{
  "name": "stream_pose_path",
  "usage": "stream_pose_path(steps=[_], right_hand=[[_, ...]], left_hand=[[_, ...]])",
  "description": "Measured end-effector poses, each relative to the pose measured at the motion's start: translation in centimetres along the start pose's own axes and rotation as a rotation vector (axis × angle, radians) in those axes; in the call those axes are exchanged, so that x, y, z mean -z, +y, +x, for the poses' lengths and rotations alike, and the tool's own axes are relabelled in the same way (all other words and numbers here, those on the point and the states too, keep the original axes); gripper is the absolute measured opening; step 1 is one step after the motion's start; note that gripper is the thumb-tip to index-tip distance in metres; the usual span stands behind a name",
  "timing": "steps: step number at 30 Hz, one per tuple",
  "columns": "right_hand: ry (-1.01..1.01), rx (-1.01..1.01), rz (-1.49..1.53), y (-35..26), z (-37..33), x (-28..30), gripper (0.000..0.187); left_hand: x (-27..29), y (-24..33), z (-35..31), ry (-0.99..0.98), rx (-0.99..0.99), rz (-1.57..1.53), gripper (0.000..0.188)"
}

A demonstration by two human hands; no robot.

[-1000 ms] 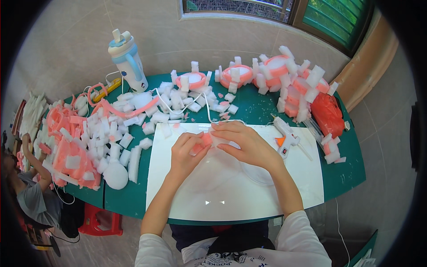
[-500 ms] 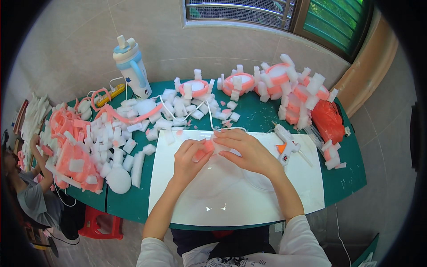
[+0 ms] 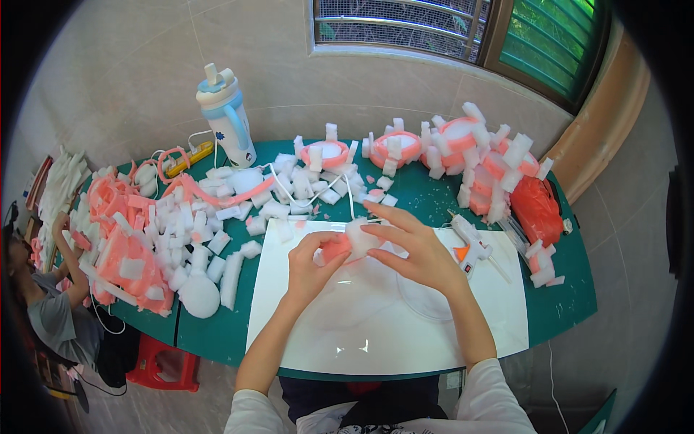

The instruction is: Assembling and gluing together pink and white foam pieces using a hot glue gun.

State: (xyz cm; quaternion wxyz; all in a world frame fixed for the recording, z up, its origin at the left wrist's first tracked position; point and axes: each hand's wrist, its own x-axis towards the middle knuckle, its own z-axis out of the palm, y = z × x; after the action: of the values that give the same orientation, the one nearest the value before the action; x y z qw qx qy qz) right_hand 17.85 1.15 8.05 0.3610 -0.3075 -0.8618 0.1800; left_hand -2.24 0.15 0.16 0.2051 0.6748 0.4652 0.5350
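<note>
Above the white board (image 3: 311,333), my left hand (image 3: 307,271) pinches a pink foam piece (image 3: 334,249) between thumb and fingers. Against its right side sits a white foam block (image 3: 358,240), which my right hand (image 3: 419,253) grips lightly by the fingertips and thumb. Whether the two pieces are joined cannot be seen. A white glue gun (image 3: 473,249) with an orange trigger lies on the board to the right of my right hand.
White foam chunks (image 3: 217,242) and pink foam sheets (image 3: 126,260) heap up at the left. Foam rings with upright blocks (image 3: 325,153) line the back. A bottle (image 3: 230,126) stands at back left, a red bag (image 3: 536,210) at right. Another person (image 3: 61,304) sits far left.
The view has shifted slightly, so the table appears lower. My right fingers have shifted and spread, and more of the white foam block shows. My left hand still holds the pink piece.
</note>
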Motion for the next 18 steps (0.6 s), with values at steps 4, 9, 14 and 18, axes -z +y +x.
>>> stream_pose_path(steps=[4,9,14,18], right_hand=[[0.12,0.064,-0.067,0.5,0.0,1.1,0.031],[0.314,0.019,-0.17,0.9,0.1,2.0,0.023],[0.421,-0.147,-0.124,2.1,-0.1,2.5,0.013],[0.43,-0.348,-0.071,2.6,-0.3,2.8,0.014]], left_hand=[[-0.1,0.4,0.2,0.021,0.091,-0.061,0.029],[0.1,-0.3,0.0,0.039,0.18,-0.198,0.029],[0.1,-1.0,0.2,0.032,0.34,-0.555,0.028],[0.6,-0.2,0.7,0.067,0.609,-0.683,0.028]])
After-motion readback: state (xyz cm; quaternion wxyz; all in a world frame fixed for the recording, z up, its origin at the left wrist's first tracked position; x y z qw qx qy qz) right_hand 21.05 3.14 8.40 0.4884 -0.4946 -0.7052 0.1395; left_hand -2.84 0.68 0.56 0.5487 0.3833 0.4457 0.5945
